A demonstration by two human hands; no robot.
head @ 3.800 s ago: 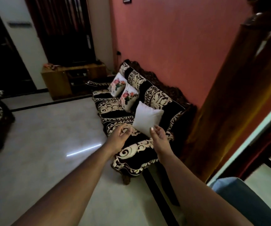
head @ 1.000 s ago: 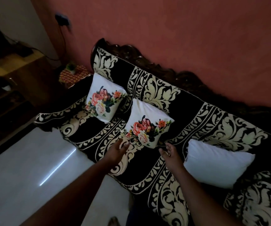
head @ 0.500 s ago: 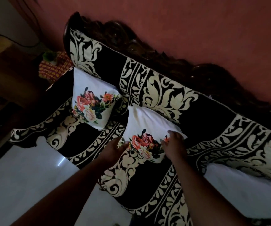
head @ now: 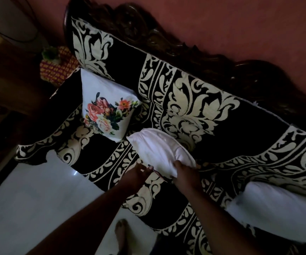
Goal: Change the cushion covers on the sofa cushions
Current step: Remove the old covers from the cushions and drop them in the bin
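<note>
The right hand has a closed grip on the middle cushion, tilted over the sofa. The left hand reaches beside it, fingers loose, holding nothing

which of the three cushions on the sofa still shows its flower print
The floral cushion leaning against the sofa's backrest at the far left. The middle cushion, gripped by the right hand, shows only white, and the plain white cushion at right has no print.

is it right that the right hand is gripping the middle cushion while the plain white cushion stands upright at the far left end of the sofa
Not quite. The right hand does grip the middle cushion, but in the head view the plain white cushion lies at the right end of the sofa; the floral cushion stands at the left end.
</note>
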